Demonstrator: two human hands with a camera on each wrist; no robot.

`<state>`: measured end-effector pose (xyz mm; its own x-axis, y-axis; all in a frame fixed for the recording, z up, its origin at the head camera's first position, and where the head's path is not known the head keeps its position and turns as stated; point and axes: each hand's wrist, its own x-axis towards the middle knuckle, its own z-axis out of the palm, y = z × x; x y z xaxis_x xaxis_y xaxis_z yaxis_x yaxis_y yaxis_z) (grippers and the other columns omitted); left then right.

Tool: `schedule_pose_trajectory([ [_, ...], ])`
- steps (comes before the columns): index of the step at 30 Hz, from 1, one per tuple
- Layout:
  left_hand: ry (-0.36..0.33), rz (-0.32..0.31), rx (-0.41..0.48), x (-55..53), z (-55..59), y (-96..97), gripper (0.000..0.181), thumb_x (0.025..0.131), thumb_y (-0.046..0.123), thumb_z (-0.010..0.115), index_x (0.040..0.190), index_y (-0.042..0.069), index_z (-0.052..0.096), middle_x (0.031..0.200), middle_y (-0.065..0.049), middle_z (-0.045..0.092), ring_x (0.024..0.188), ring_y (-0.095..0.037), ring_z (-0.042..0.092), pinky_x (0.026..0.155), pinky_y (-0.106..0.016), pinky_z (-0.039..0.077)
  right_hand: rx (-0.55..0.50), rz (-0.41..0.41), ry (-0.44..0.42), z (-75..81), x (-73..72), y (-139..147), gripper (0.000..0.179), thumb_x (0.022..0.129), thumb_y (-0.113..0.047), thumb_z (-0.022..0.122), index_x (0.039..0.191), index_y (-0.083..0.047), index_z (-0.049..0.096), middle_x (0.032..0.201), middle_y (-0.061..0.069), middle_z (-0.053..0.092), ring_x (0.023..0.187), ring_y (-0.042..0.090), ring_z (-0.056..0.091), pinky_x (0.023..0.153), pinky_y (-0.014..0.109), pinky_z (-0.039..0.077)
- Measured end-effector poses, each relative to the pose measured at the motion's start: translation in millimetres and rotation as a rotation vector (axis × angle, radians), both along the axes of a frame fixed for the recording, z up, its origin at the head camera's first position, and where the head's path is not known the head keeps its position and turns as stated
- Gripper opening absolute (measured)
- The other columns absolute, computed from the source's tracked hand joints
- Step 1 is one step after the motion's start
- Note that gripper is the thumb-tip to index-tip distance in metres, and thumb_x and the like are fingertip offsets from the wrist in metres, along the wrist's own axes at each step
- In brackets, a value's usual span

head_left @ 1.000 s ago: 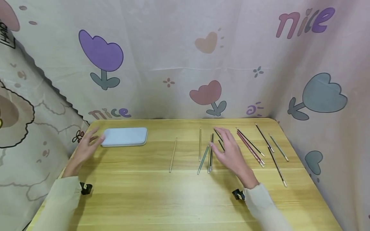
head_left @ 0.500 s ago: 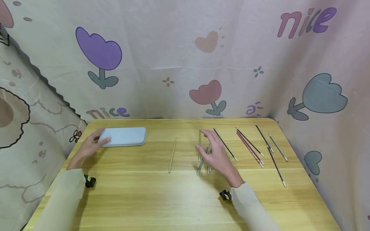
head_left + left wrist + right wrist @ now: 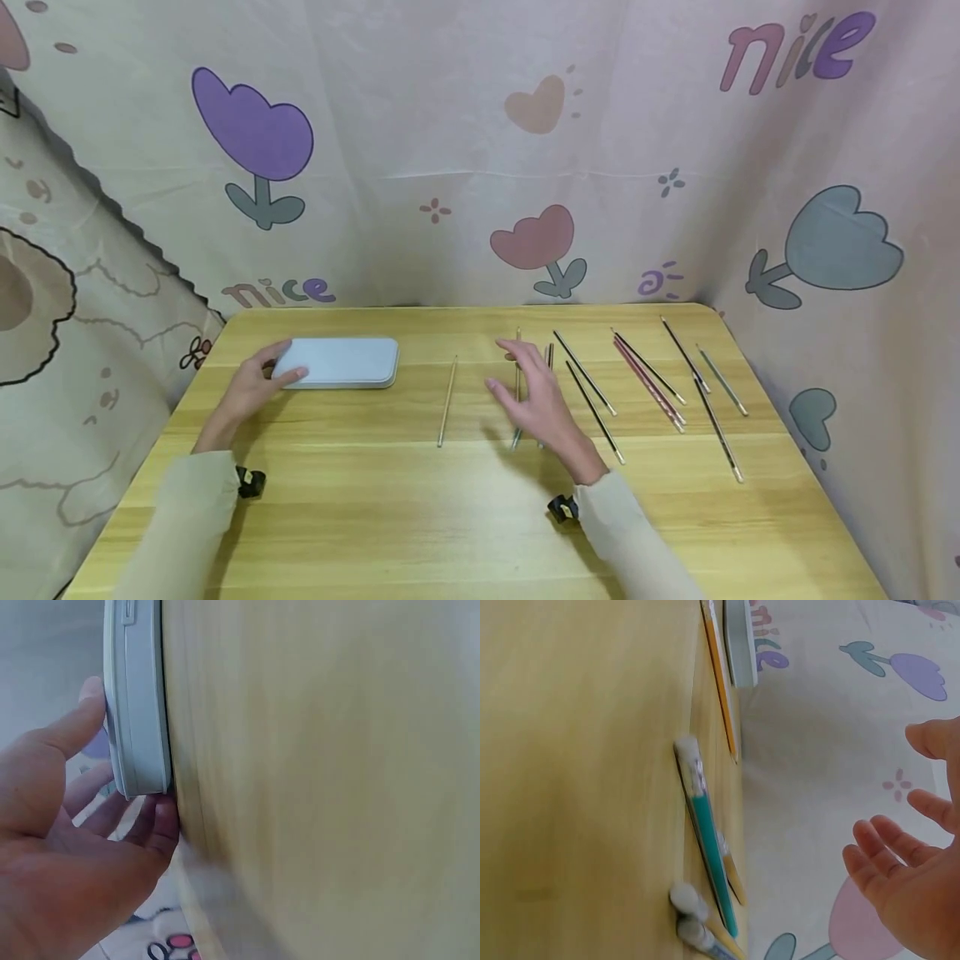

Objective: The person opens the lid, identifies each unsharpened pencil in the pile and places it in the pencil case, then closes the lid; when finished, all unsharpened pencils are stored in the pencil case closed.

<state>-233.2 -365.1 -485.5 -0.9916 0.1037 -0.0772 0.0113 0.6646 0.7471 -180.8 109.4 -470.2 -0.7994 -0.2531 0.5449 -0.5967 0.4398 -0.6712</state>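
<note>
A flat white pencil case (image 3: 337,363) lies lengthwise at the left of the table, its lid shut. My left hand (image 3: 251,387) grips its left end; in the left wrist view the thumb lies against the lid of the case (image 3: 142,705) and the fingers curl at its end. My right hand (image 3: 543,408) hovers over several pencils with fingers spread and nothing held. Partly hidden below it is a teal pencil (image 3: 709,840), which the right wrist view shows more fully. A lone yellow pencil (image 3: 447,402) lies between the hands.
To the right of my right hand lie two black pencils (image 3: 595,412). Farther right are red pencils (image 3: 648,383), more dark ones (image 3: 718,429) and a grey-green pencil (image 3: 722,381). A printed curtain (image 3: 420,125) hangs behind the wooden table (image 3: 390,517).
My left hand has closed on the case's left end, and the case has shifted slightly right and nearer. My right hand has moved left, uncovering two black pencils.
</note>
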Motion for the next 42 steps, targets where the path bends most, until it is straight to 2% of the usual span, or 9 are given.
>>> schedule_pose_trajectory([
  [6, 0.013, -0.008, 0.036, 13.2, -3.0, 22.1, 0.084, 0.099, 0.034, 0.07, 0.159, -0.005, 0.025, 0.162, -0.033, 0.02, 0.143, -0.054, 0.028, 0.111, -0.064, 0.029, -0.027, 0.008, -0.05, -4.6, -2.1, -9, 0.064, 0.093, -0.021, 0.077, 0.148, -0.006, 0.049, 0.143, 0.011, 0.053, 0.121, 0.027, 0.056, 0.102, 0.047, 0.048],
  [12, 0.056, -0.035, 0.058, 21.3, -5.4, 38.7, 0.081, 0.1, 0.028, 0.07, 0.157, -0.008, 0.027, 0.16, -0.034, 0.024, 0.143, -0.052, 0.03, 0.111, -0.062, 0.031, -0.038, 0.047, -0.051, -11.3, -5.8, -21, 0.068, 0.088, -0.016, 0.082, 0.146, -0.003, 0.05, 0.141, 0.012, 0.054, 0.119, 0.03, 0.058, 0.098, 0.051, 0.051],
  [16, 0.055, -0.048, 0.06, 25.0, -4.3, 52.5, 0.08, 0.099, 0.028, 0.071, 0.156, -0.009, 0.028, 0.16, -0.035, 0.025, 0.141, -0.052, 0.033, 0.109, -0.062, 0.034, -0.071, 0.075, -0.094, -16.9, -9.2, -31, 0.068, 0.087, -0.012, 0.083, 0.145, -0.001, 0.05, 0.14, 0.015, 0.054, 0.118, 0.036, 0.058, 0.098, 0.053, 0.051],
  [20, 0.051, -0.046, 0.058, 26.6, -5.6, 66.0, 0.08, 0.098, 0.027, 0.073, 0.156, -0.008, 0.03, 0.159, -0.035, 0.027, 0.139, -0.051, 0.037, 0.109, -0.06, 0.036, -0.084, 0.095, -0.172, -23.0, -14.2, -41, 0.068, 0.087, -0.009, 0.082, 0.146, -0.002, 0.049, 0.142, 0.017, 0.053, 0.12, 0.042, 0.057, 0.101, 0.05, 0.05],
  [24, 0.051, -0.046, 0.056, 26.2, -7.1, 76.9, 0.08, 0.097, 0.026, 0.074, 0.156, -0.008, 0.031, 0.159, -0.034, 0.029, 0.139, -0.05, 0.038, 0.11, -0.059, 0.036, -0.076, 0.09, -0.236, -27.8, -18.1, -49, 0.069, 0.087, -0.009, 0.083, 0.147, -0.003, 0.049, 0.143, 0.014, 0.053, 0.122, 0.041, 0.056, 0.104, 0.045, 0.048],
  [31, 0.045, -0.033, 0.05, 27.4, -6.6, 87.4, 0.079, 0.096, 0.021, 0.074, 0.156, -0.008, 0.031, 0.159, -0.033, 0.029, 0.142, -0.05, 0.035, 0.112, -0.059, 0.033, -0.032, 0.106, -0.279, -32.6, -22.9, -59, 0.073, 0.085, -0.012, 0.085, 0.148, -0.001, 0.048, 0.144, 0.015, 0.052, 0.125, 0.038, 0.055, 0.105, 0.047, 0.047],
  [38, 0.044, -0.027, 0.053, 29.7, -3.2, 100.1, 0.079, 0.095, 0.02, 0.076, 0.155, -0.008, 0.033, 0.157, -0.034, 0.031, 0.14, -0.05, 0.037, 0.112, -0.057, 0.034, 0.065, 0.088, -0.322, -32.4, -27.7, -62, 0.076, 0.083, -0.015, 0.087, 0.148, -0.004, 0.049, 0.149, 0.015, 0.048, 0.132, 0.033, 0.052, 0.105, 0.039, 0.047],
  [42, 0.043, -0.021, 0.065, 29.5, -2.1, 108.8, 0.079, 0.094, 0.017, 0.077, 0.155, -0.008, 0.033, 0.156, -0.035, 0.033, 0.137, -0.049, 0.041, 0.112, -0.057, 0.036, 0.086, 0.082, -0.348, -31.4, -31.9, -60, 0.077, 0.081, -0.01, 0.088, 0.147, -0.001, 0.049, 0.154, 0.02, 0.041, 0.131, 0.036, 0.053, 0.102, 0.035, 0.048],
])
